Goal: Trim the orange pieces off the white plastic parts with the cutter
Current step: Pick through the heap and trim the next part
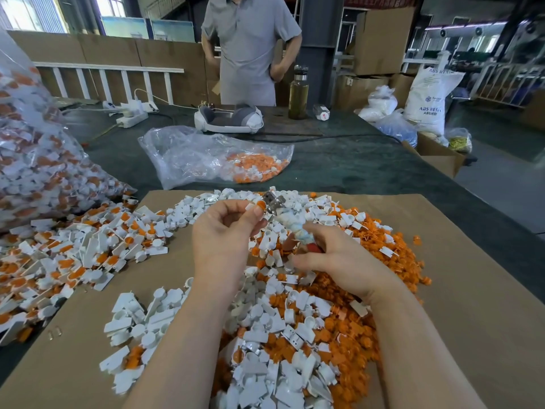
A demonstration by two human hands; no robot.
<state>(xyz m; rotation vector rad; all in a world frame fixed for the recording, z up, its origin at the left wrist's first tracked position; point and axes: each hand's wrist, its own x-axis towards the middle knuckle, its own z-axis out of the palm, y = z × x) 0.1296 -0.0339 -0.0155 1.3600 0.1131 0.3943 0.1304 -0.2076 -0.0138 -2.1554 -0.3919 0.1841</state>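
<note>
My left hand (227, 228) pinches a small white plastic part with an orange piece (256, 205) between thumb and fingers, held up above the piles. My right hand (336, 261) grips the cutter (290, 224) by its cloth-wrapped handles; its metal jaws (274, 200) sit right against the orange piece. Below lie heaps of trimmed white parts (265, 364) and loose orange pieces (383, 261) on a cardboard sheet (457, 305).
Untrimmed white-and-orange parts (67, 255) spread at the left, beside a large full plastic bag (38, 160). A second, nearly flat bag (212, 157) lies behind. A person (250, 48) stands across the table, near a bottle (298, 93), a headset (228, 119) and a power strip (131, 118).
</note>
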